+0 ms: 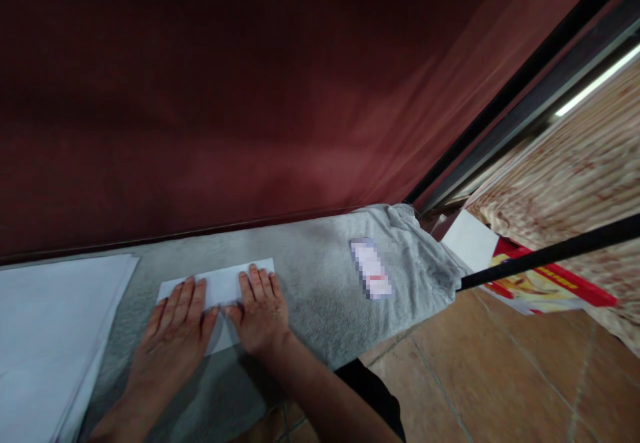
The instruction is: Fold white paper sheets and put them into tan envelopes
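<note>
A small white sheet of paper (223, 287) lies on the grey cloth-covered surface (315, 276), below the middle of the view. Flat on its left part rests my left hand (175, 323), palm down, fingers stretched out. On the right part my right hand (261, 309) lies the same way, its fingers somewhat spread. The two thumbs come close together near the middle of the paper. Both hands cover much of the sheet, so I cannot tell whether it is folded.
Large white sheets (55, 336) lie at the left. A phone-like object (371, 268), blurred out, lies on the cloth to the right. A dark red curtain (250, 109) hangs behind. A black bar (550, 251) and a red and yellow box (545, 286) are at the right.
</note>
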{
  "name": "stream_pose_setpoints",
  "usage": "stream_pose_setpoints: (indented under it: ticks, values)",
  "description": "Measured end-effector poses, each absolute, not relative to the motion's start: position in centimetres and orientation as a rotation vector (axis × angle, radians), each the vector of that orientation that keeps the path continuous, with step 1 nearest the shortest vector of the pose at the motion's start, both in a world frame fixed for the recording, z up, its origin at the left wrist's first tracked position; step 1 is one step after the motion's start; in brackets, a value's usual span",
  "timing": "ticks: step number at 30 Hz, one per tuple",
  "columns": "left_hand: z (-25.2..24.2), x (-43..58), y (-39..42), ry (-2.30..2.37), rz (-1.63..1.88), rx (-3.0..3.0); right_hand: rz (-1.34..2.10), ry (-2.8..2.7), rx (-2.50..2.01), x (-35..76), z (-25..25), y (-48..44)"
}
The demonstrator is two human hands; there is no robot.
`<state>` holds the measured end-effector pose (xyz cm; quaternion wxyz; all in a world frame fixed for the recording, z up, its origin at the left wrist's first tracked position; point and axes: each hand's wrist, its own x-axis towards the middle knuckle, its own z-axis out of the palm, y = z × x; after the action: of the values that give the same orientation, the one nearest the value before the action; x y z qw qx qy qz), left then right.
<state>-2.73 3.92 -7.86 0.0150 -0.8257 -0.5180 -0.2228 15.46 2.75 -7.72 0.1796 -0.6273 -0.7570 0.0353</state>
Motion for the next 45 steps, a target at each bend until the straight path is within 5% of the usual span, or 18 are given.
stream_pose_setpoints:
  ticks: [11,20,45]
  values:
    - [-6.4,-1.4,3.5,-1.698,-0.509,-2.524,0.178,-2.002,-1.936,16.9,-5.9,2.6]
    - [-4.9,-0.4,2.9,-1.618,-0.232,-2.598,0.219,-2.280,-1.645,14.7,-6.3,0.9]
    - [-5.7,-1.8,2.6,-1.673,-0.313,-2.635,-0.159,-2.178,-1.863,18.4,-7.7,2.1]
